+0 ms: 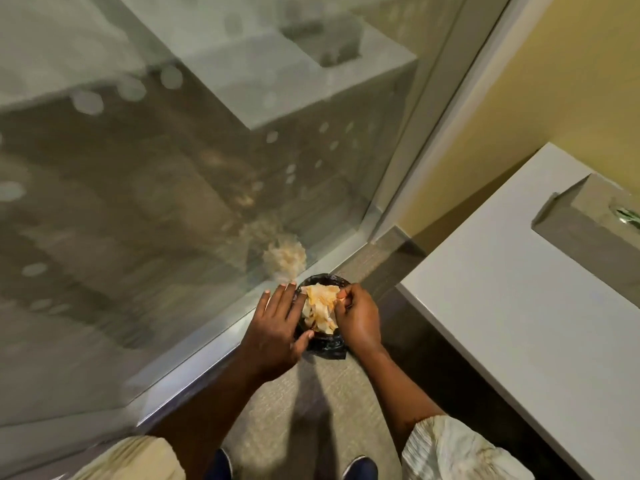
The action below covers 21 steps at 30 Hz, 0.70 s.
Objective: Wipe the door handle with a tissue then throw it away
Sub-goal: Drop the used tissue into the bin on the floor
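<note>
A small round bin [325, 281] lined with a black bag stands on the floor against the glass wall. Crumpled pale tissue [320, 306] fills its mouth. My right hand [358, 317] is over the bin's right side, fingers pinched on the tissue's upper edge. My left hand [277, 327] lies flat with fingers spread over the bin's left rim, thumb against the lower edge. No door handle is in view.
A frosted-dot glass partition [194, 161] with a metal bottom rail [207, 351] runs along the left. A white vanity counter [526, 289] with a recessed sink [588, 223] stands at the right. Beige floor [311, 410] and my shoes lie below.
</note>
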### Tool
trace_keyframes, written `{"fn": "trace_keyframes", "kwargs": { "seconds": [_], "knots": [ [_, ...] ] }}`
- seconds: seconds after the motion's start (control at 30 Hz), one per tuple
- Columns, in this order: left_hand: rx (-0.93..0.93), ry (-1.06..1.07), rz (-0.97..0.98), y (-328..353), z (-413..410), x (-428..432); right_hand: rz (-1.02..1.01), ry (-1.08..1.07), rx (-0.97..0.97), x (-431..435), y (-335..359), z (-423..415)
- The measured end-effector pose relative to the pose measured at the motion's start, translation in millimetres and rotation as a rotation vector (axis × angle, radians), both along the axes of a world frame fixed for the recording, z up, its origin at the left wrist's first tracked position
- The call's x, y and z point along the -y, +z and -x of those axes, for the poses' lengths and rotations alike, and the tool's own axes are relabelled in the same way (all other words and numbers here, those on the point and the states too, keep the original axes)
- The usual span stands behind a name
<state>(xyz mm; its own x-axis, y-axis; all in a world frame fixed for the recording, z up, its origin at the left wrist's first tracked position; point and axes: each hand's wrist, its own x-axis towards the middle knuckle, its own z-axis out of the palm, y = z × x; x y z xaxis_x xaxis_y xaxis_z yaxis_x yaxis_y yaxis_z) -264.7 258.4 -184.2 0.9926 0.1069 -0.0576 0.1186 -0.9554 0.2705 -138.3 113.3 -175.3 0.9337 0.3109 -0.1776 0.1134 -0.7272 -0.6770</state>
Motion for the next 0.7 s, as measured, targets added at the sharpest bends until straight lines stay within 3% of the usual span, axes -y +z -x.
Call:
{"fn": "trace_keyframes", "kwargs": {
  "seconds": [0.37, 0.7],
  "knots": [
    [-0.003, -0.016, 0.036, -188.2, -8.2, -0.7, 0.009, -0.084, -0.1, -2.5, -198.0, -29.3],
    [-0.083, 0.021, 0.03, -247.0, -7.0, -5.9, 0.099, -0.038, -0.21, -1.2, -273.0, -28.4]
  ]
}}
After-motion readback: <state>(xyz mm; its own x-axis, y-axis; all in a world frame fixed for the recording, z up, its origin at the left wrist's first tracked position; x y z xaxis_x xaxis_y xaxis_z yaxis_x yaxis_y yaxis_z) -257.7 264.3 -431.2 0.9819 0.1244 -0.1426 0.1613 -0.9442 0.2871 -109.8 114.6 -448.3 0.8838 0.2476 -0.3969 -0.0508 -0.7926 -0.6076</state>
